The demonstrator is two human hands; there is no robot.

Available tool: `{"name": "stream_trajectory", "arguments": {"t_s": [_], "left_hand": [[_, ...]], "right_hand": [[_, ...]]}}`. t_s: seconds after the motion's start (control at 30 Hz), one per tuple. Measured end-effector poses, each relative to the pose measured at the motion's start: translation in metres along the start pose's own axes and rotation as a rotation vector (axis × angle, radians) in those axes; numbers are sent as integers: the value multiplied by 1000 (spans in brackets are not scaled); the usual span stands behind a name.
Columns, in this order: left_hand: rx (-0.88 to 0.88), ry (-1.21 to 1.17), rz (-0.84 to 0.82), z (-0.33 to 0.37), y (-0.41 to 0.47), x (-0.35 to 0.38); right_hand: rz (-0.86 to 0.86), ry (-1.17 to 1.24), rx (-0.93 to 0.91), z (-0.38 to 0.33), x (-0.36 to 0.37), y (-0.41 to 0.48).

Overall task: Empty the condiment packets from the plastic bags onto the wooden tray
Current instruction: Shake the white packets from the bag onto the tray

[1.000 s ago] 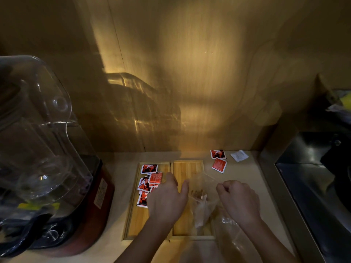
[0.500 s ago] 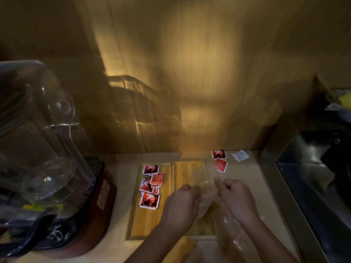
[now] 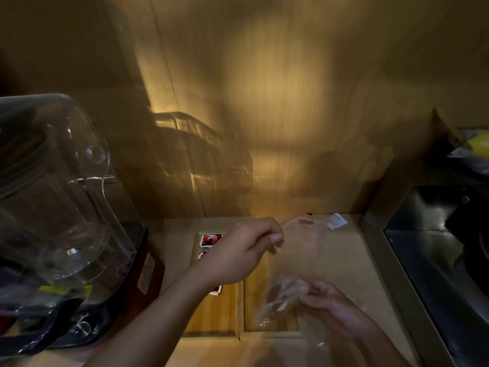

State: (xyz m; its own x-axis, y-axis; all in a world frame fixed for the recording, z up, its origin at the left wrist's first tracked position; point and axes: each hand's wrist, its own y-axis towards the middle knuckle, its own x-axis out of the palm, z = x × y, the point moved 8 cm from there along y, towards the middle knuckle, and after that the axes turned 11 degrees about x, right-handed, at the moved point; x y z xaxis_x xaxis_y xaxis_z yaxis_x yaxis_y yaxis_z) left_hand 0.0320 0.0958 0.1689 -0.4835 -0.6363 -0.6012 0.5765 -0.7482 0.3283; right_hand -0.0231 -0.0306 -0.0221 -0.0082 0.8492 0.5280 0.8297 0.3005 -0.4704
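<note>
A clear plastic bag (image 3: 296,258) is stretched above the right half of the wooden tray (image 3: 211,316). My left hand (image 3: 246,250) pinches the bag's upper edge, raised over the tray. My right hand (image 3: 330,305) grips the lower part of the bag, where pale packets (image 3: 284,292) are bunched inside. Red condiment packets (image 3: 210,239) lie in the tray's left compartment, partly hidden by my left arm. Through the bag, a red packet (image 3: 304,221) shows faintly on the counter behind.
A blender (image 3: 66,207) with a clear jar and red base stands at the left. A white packet (image 3: 336,221) lies at the back of the counter. A steel sink (image 3: 436,260) borders the right side. A wooden wall rises behind.
My left hand has lifted the top of the bag up and back. My right hand has dropped toward me, holding the bag's lower part, so the bag is now stretched out.
</note>
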Motion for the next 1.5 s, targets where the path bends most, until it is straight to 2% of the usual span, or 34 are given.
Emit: {"name": "stream_trajectory", "arguments": {"t_s": [0.07,0.23,0.33,0.43,0.63,0.97,1.13,1.37,1.43,1.5], "left_hand": [[-39,-137,69,0,-1,-7],[-115,-352,236,-15,-5,-13],[-280,-405,360,-48,-15,-14],[-446,-428,411,-88,-32,-3],[-661,-367,308,-161,-61,32],[-756,-234,197,-220,-52,41],[-812,-262,200,-238,-56,50],[-920,-166,492,-239,-84,37],[-928,-149,421,-225,-97,53],[-942,-103,247,-214,-112,76]], "right_hand": [[11,-7,37,12,-4,2],[191,60,25,26,-30,9],[241,106,11,26,-34,5],[331,67,42,34,-40,-1],[523,-41,165,66,-58,-2],[674,-63,235,70,-61,16],[657,-74,221,69,-57,20],[694,-90,244,66,-60,19],[683,-108,256,67,-60,21],[671,-106,259,68,-59,21]]}}
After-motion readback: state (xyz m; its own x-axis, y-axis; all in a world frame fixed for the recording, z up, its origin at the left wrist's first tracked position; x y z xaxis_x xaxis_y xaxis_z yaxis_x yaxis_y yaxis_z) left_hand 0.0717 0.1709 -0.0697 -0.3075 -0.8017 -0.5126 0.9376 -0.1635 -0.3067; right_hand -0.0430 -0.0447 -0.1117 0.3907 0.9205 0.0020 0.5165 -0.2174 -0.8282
